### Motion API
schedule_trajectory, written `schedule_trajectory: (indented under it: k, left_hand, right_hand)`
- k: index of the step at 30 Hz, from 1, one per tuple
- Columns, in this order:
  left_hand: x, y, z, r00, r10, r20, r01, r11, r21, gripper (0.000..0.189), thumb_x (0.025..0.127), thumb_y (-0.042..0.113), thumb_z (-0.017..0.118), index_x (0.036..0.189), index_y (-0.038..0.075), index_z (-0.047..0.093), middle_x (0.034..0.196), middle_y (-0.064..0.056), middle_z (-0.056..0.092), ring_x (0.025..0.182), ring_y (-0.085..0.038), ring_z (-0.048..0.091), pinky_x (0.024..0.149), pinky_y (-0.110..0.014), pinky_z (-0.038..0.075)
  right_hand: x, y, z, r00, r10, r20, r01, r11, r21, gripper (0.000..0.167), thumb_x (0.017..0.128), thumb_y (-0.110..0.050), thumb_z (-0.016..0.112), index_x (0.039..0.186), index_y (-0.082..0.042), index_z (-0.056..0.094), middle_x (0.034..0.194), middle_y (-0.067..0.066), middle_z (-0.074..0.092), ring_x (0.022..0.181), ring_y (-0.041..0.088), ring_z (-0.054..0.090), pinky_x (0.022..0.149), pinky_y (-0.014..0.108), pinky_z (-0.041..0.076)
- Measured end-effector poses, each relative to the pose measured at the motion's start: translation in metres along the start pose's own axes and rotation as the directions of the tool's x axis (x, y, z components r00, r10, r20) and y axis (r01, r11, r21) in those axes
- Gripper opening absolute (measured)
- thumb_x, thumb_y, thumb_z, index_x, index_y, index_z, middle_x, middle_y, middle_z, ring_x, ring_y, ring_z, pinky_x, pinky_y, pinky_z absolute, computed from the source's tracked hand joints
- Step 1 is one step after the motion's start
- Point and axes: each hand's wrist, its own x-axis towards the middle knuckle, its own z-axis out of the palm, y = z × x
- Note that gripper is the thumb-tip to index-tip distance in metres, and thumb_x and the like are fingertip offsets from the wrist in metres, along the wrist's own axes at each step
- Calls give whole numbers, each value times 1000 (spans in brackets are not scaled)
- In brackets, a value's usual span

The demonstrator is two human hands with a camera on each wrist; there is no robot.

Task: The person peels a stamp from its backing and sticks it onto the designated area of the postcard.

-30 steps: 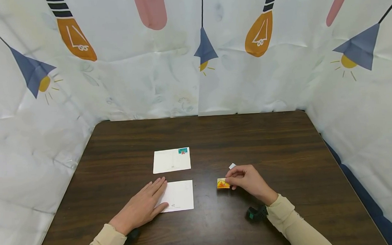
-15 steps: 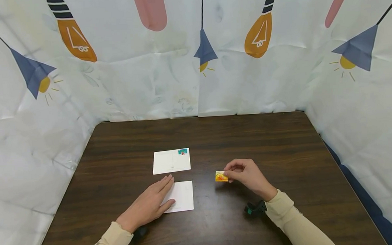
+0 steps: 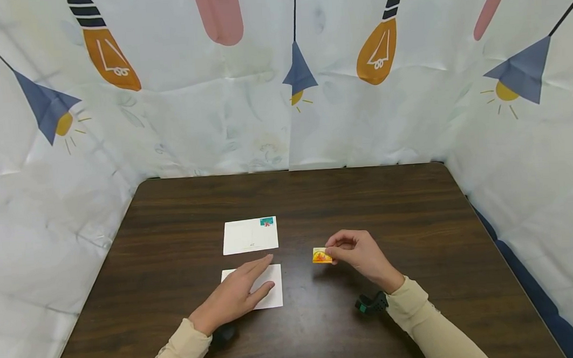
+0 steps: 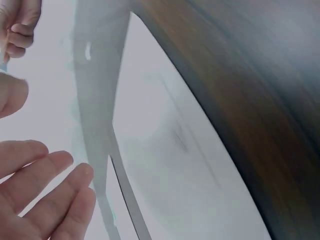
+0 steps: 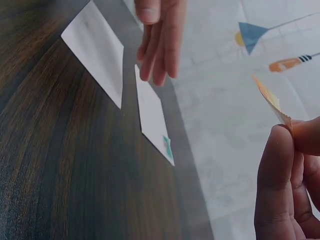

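My right hand (image 3: 363,256) pinches a small yellow and orange stamp (image 3: 322,255) between thumb and fingertips, held above the table with its printed face up. In the right wrist view the stamp (image 5: 272,102) stands out from the fingertips, slightly bent. My left hand (image 3: 236,292) hovers over the nearer white card (image 3: 275,298) with its fingers extended, hiding the card's middle. The left wrist view shows the left fingers (image 4: 60,195) holding nothing, above the card (image 4: 170,140). Farther back lies a second white card (image 3: 250,236) with a teal stamp (image 3: 266,221) at its top right corner.
Both cards lie on a dark brown wooden table (image 3: 390,206). A white fabric sheet (image 3: 244,121) printed with lamps and bulbs surrounds it on the back and sides. A black wrist device (image 3: 372,303) sits under my right wrist.
My right hand has lifted the stamp and moved slightly away from me; the white piece seen behind its fingers no longer shows. My left hand has slid rightward and risen off the nearer card.
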Motion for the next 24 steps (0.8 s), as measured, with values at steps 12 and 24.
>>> schedule_trajectory:
  k: [12, 24]
  left_hand:
    - [25, 23, 14, 974, 1, -228, -61, 965, -254, 36, 97, 22, 73, 132, 12, 71, 127, 2, 75, 115, -14, 74, 95, -38, 62]
    - [39, 31, 26, 910, 118, -397, -227, 945, -238, 29, 89, 7, 79, 116, 14, 75, 110, 2, 78, 100, -13, 76, 88, -28, 62]
  right_hand:
    - [-1, 0, 4, 1000, 14, -21, -14, 999, 33, 21, 91, -20, 80, 101, -3, 74, 90, 3, 75, 80, 48, 68, 79, 52, 63]
    - [-3, 4, 7, 1000, 19, -1, -18, 998, 54, 24, 93, -21, 79, 104, -1, 74, 94, 9, 74, 73, 27, 70, 77, 49, 64]
